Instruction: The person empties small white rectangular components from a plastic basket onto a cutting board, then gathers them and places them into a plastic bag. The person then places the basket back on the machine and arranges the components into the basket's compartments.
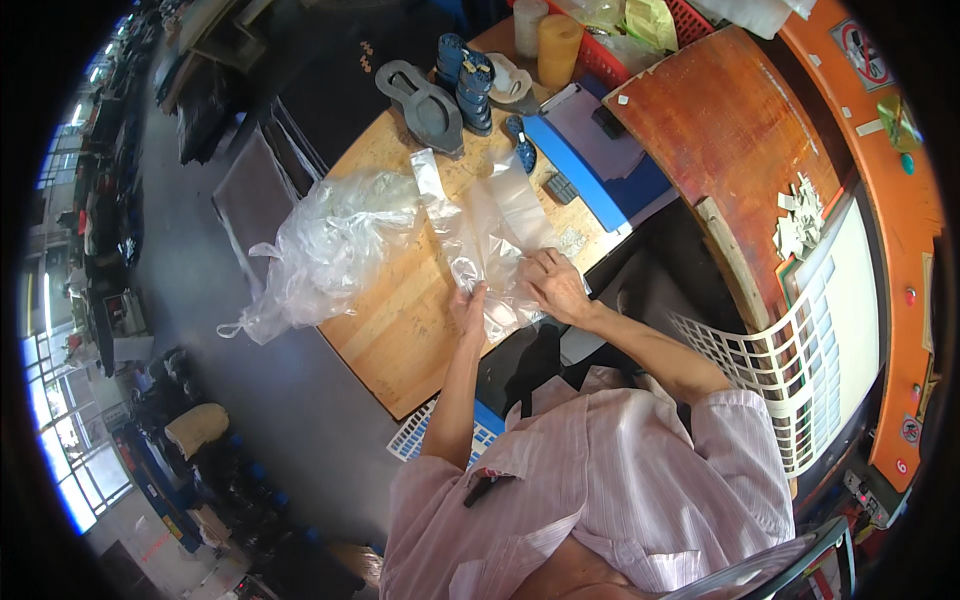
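Note:
A clear plastic bag lies stretched over the near part of a wooden table. My left hand pinches its near left edge, the thumb pointing away from me. On the right side of the same bag, my right hand has its fingers curled onto the film; the fingertips are partly hidden. Left of the bag, touching or nearly touching it, a big crumpled heap of clear plastic spreads over the table's left edge.
Grey sole-shaped pieces, stacked dark-blue round parts and a yellow roll stand at the far end. A blue clipboard lies right. Farther right are a reddish-brown board and a white plastic grid.

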`<state>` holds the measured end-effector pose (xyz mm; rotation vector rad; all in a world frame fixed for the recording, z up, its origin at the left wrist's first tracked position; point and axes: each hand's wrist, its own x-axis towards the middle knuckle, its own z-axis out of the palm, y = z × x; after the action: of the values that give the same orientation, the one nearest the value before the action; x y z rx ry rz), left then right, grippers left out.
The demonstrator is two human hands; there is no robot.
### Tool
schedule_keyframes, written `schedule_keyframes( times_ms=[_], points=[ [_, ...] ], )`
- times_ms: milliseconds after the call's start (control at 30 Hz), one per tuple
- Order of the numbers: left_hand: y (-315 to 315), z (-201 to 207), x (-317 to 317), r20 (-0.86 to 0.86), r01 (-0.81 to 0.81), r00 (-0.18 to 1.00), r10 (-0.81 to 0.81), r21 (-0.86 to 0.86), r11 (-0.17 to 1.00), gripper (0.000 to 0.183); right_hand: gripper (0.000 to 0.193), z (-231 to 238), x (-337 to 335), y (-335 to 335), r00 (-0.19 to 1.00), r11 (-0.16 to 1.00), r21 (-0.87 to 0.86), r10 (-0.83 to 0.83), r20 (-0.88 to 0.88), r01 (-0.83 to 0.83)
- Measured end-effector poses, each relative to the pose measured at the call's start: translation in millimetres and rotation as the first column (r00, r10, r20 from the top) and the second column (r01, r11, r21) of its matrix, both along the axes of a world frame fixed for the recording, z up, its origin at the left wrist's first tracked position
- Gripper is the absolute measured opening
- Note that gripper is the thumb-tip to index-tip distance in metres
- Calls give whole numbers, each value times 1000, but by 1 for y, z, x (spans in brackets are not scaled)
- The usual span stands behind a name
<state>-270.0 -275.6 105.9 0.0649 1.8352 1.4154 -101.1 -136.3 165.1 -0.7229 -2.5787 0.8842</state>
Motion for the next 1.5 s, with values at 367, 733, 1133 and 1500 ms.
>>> schedule_keyframes(
  times_ms=[367, 733, 1133, 1500],
  points=[
    [-14, 26, 9, -788, 223, 415, -456, -397, 890, 58, 32, -47, 21, -6, 998, 990, 135, 42, 40, -48],
    [10, 13, 34, -611, 408, 227, -759, -648, 643, 78, 28, 107, 9, -30, 951, 749, -602, 122, -285, -277],
    [28, 27, 65, -622, 668, 44, -782, -564, 486, 66, 23, 225, -17, -100, 476, 320, -353, 638, -606, -879],
    [5, 68, 63, -458, 464, 814, -357, 144, 874, 38, 18, 216, -9, -40, 807, 155, -946, -494, -324, -284]
  ],
)
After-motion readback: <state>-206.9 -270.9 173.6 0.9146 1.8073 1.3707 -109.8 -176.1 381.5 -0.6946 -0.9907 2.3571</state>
